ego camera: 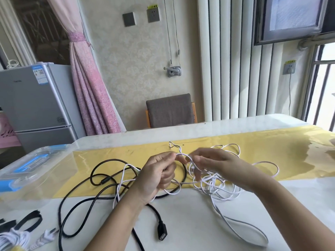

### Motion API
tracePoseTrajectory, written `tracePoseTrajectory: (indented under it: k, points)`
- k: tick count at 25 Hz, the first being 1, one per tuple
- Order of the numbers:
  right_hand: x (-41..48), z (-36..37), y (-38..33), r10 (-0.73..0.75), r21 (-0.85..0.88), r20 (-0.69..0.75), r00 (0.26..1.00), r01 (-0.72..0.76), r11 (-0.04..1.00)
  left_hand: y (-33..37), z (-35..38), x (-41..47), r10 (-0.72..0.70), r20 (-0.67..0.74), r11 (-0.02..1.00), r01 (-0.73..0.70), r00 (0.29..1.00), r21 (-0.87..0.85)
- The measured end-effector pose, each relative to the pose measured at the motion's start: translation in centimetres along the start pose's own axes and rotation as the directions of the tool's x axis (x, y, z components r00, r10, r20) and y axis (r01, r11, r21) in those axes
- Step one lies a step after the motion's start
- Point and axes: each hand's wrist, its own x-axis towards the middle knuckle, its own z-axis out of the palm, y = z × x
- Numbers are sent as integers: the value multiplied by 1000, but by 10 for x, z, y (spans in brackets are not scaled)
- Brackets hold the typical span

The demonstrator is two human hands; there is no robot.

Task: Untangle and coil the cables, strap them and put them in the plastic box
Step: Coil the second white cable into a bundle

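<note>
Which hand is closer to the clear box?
Left. The left hand, pinching the white cable, is right of the plastic box; the right hand is farther right, on that cable.

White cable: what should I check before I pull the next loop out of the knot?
1. Left hand and right hand pinch the white cable: ok.
2. White cable untangled: not ok, a knotty heap.
3. White cable free of black cable: not ok, they cross by the left hand.
4. Straps nearby: ok, at the table's near left.
5. Box open: cannot tell.
</note>
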Motion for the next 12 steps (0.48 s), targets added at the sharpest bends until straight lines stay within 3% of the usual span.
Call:
tracePoseTrajectory:
  k: [3,5,7,8,10,12]
  points:
    - [-10,-12,-1,76,-37,227,971,-69,997,4,-9,-1,15,-31,999,-14,999,30]
    - [-12,-19,1,75,-126,185,980,-52,991,9,-19,-2,38,-54,999,-36,998,38]
    - [-10,-25,6,50,-375,-77,996,-75,924,14,-32,-3,74,-74,997,-74,994,6]
    - [-8,-31,11,-15,-514,-269,963,-130,848,15,-39,-3,99,-88,995,-100,991,-10]
    - [-9,-46,20,-130,-595,-618,776,-353,722,17,-50,-1,153,-146,988,-156,977,-11]
    - [-15,-61,31,-88,-487,-810,580,-580,653,16,-61,2,204,-221,978,-188,954,90]
